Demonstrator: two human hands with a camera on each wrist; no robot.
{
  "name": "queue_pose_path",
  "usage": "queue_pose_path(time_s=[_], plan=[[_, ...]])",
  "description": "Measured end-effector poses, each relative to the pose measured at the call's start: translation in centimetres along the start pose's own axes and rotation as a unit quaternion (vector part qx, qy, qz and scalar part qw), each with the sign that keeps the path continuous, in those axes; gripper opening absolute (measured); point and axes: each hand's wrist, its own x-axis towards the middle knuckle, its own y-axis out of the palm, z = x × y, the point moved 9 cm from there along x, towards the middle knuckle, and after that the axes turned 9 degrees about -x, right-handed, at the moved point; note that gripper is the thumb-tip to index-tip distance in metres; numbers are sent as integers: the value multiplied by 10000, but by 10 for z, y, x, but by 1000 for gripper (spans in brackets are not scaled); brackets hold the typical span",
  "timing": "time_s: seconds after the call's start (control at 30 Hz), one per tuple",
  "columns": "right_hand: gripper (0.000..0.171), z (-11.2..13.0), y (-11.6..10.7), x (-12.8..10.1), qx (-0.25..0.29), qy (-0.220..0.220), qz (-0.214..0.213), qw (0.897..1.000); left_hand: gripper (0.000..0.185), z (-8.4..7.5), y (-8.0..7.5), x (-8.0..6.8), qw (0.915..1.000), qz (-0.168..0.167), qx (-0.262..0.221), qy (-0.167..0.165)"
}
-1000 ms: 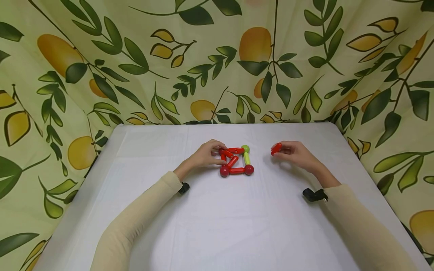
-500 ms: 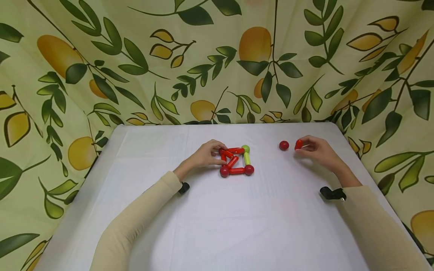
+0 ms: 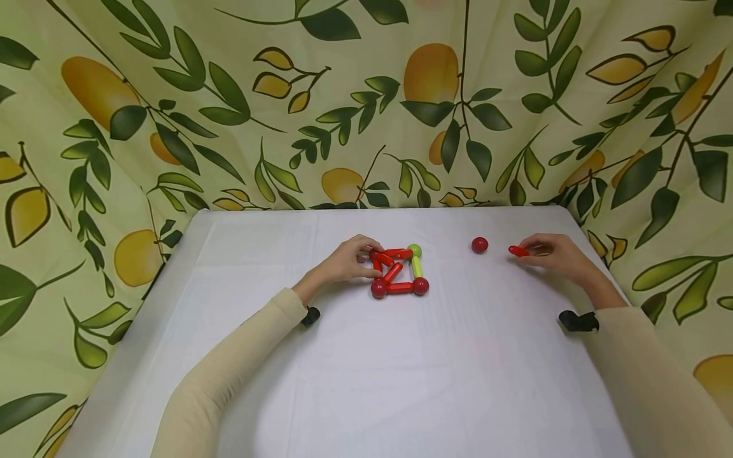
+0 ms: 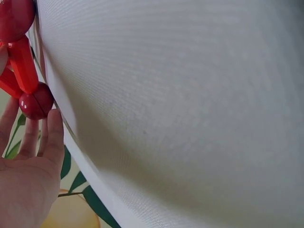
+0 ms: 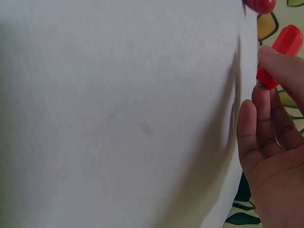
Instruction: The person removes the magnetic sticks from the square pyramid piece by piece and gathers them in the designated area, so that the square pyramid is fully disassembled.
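Observation:
A four-sided frame of magnetic building rods and balls lies on the white table. Its front side is a red rod [image 3: 400, 288] between two red balls; a light green rod [image 3: 417, 267] and a green ball [image 3: 415, 250] form the right side. Two more red rods slant inside it. My left hand [image 3: 346, 259] grips the frame's left side, thumb at a rod and fingers against the rear red ball [image 4: 37, 101]. Farther right, my right hand [image 3: 552, 254] pinches a single red rod [image 5: 288, 41] between thumb and fingers, close above the table.
A loose red ball [image 3: 480, 245] lies on the table [image 3: 401, 369] between the frame and my right hand. A leaf-and-fruit patterned curtain [image 3: 366, 127] hangs behind the table and along both sides.
My right hand has moved right with the red rod, turning it flatter. The red ball has been left on the table behind it. My left hand and the frame have stayed put.

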Motion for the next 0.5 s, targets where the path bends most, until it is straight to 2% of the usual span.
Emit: queue_pose_path(time_s=[0.5], plan=[[30,-20,0,5,-364,189,130,9991,47,-1,1,1,10000,-8,77,-19]])
